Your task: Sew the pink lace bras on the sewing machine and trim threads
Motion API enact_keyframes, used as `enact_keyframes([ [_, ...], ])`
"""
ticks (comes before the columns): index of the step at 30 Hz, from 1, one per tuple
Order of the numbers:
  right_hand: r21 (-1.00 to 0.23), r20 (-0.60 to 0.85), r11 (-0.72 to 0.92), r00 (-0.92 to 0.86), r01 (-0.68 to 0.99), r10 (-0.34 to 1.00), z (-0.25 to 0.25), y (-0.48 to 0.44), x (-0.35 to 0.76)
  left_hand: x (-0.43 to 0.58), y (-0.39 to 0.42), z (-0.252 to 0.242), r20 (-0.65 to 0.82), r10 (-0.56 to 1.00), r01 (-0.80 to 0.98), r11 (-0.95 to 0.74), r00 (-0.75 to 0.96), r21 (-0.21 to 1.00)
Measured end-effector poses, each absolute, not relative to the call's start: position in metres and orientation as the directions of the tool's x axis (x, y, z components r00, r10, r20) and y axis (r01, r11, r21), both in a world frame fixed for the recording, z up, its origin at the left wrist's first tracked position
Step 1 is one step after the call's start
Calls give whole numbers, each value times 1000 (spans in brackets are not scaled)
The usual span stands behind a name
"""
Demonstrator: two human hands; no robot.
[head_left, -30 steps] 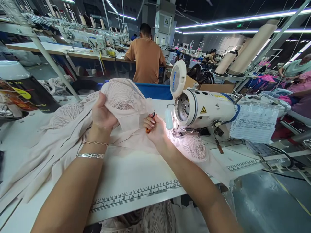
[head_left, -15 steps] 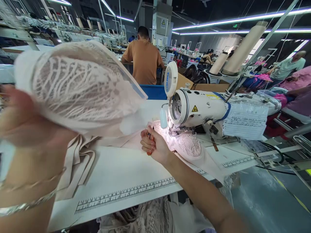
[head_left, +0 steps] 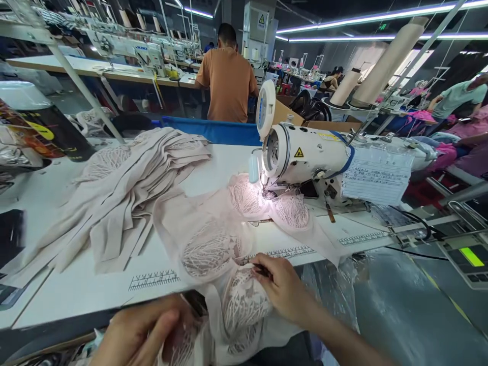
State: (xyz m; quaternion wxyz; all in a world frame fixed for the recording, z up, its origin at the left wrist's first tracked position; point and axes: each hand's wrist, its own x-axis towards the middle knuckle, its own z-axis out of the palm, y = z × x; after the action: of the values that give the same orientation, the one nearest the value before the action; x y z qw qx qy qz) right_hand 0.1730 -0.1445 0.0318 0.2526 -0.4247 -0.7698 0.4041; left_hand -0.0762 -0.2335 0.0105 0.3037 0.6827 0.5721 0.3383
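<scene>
My right hand (head_left: 284, 287) is closed at the table's front edge, pinching the middle of a pale pink lace bra (head_left: 247, 300). Something small and dark shows between its fingers; I cannot make out what. Lower left, my left hand (head_left: 147, 330) curls at the bra's other side, its fingertips blurred and partly hidden by lace. Joined or overlapping cloth runs up to another lace cup (head_left: 211, 249) lying on the table. Beyond it, a lace bra (head_left: 292, 211) lies under the lit needle of the white sewing machine (head_left: 305, 155).
A pile of pale bras and straps (head_left: 141, 178) covers the table's left side. Behind it stands a dark can (head_left: 57, 129) with a clear lid. A printed ruler (head_left: 152, 278) runs along the front edge. Thread cones (head_left: 389, 61) stand behind the machine; a co-worker (head_left: 229, 76) sits ahead.
My left hand has come down from the upper left, where it held up a lace cup. My right hand has moved from beside the needle down to the front edge. The view has shifted.
</scene>
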Motion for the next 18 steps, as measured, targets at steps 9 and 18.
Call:
enact_keyframes([
  [9,-775,153,552,-757,307,635,25,-177,215,-34,-172,44,218,633,508,-745,743,432],
  [18,-955,16,258,-845,146,535,20,-171,243,-54,-198,23,-214,729,144,158,650,977],
])
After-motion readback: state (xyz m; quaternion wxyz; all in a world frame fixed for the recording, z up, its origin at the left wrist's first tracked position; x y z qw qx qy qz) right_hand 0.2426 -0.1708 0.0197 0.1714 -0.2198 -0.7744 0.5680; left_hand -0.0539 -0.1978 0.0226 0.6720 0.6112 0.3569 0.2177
